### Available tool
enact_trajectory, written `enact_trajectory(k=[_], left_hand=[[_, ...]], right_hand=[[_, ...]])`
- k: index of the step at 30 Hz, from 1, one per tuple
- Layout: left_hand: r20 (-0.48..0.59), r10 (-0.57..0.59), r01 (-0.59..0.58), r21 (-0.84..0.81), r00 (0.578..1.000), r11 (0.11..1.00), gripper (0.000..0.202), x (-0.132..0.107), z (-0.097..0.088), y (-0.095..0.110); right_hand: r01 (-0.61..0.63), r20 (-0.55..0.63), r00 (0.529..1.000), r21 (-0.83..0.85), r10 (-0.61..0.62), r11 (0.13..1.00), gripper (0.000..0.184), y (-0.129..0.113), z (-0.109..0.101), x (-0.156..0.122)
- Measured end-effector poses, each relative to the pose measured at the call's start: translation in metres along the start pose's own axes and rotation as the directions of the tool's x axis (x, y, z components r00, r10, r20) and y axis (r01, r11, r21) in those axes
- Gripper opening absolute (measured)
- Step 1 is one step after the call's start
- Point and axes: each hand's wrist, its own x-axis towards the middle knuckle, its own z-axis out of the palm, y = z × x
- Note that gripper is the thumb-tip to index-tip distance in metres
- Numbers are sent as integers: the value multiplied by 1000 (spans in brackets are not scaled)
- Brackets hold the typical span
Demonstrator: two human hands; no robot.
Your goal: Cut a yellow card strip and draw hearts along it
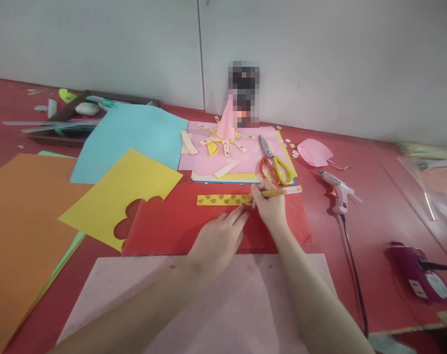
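A narrow yellow paper strip (219, 200) with a row of brown hearts lies on a sheet of red paper (164, 226). My right hand (271, 206) is closed around an orange-yellow pen (282, 191), which slants so that its pale end points right. The pen's tip is at the strip's right part, partly hidden by my fingers. My left hand (221, 233) lies flat with fingers stretched out, its fingertips at the lower edge of the strip. Under my forearms is a pale pink sheet (208, 309).
Scissors (271, 162) and a pink paper cone (226, 123) with decorated tabs rest on stacked papers behind. A glue gun (339, 191) and a purple power socket (420, 275) are right. Yellow (116, 196), blue (134, 137) and orange sheets (24, 221) lie left, near a dark tray (61, 137).
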Motion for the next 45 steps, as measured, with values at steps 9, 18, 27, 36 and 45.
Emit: enact_trajectory(k=[9,18,27,36,45], left_hand=[[-4,8,-8,1,1000,1000,38,0,0,0],[-13,9,-9,-18,1000,1000,38,0,0,0],[-19,8,-9,-40,1000,999,38,0,2,-1],[5,10,-10,-5,1000,1000,38,1,-1,0],[3,12,-12,-3,1000,1000,38,0,0,0]], right_hand=[[4,12,1000,-12,-4,1000,27,1,0,1],[21,-5,1000,-21,-21,1000,26,-2,1,0],[29,-9,1000,-71,-30,997,26,3,1,0],[21,9,1000,-35,-20,999,28,-2,-1,0],[30,-3,1000,-78,-30,996,29,2,0,0]])
